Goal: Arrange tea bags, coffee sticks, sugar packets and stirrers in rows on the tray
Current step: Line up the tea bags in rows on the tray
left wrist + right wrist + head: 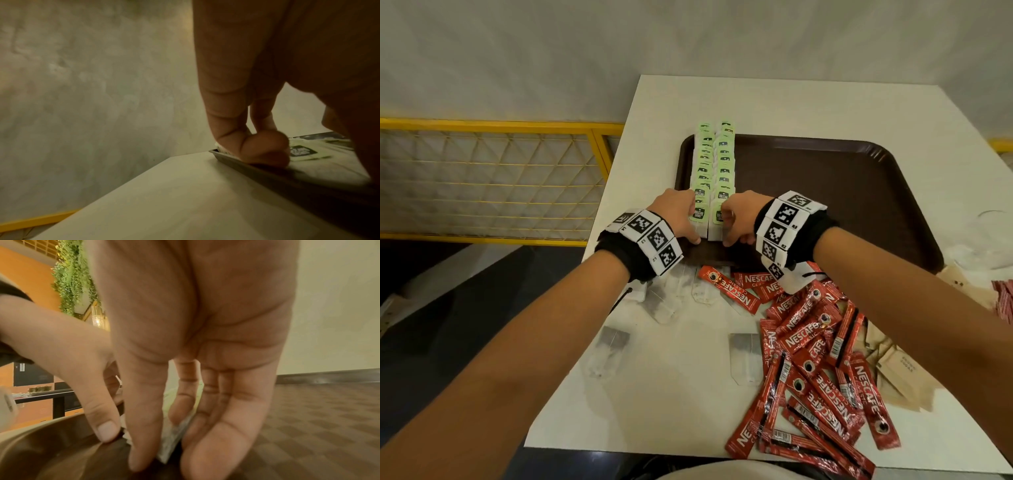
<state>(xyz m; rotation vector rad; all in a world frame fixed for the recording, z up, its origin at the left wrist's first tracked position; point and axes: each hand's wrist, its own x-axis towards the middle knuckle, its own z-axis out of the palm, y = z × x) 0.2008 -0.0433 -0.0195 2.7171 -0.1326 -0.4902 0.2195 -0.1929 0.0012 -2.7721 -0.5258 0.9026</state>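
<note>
A brown tray (pixel 825 192) lies on the white table (pixel 681 394). Two rows of tea bags with green tags (pixel 714 161) stand along its left side. My left hand (pixel 681 219) holds the nearest tea bag (pixel 302 151) of the left row, its curled fingers (pixel 265 149) down at the tray rim (pixel 267 175). My right hand (pixel 739 219) pinches the nearest bag (pixel 174 438) of the right row between thumb and fingers (pixel 144 434). Red coffee sticks (pixel 815 377) lie in a heap at the near right, with brown sugar packets (pixel 900 373) beside them.
Loose tea bags (pixel 609 349) lie flat on the table in front of the tray. The tray floor (pixel 308 426) right of the rows is bare. A yellow mesh railing (pixel 493 181) runs off the table's left edge. A wall stands behind.
</note>
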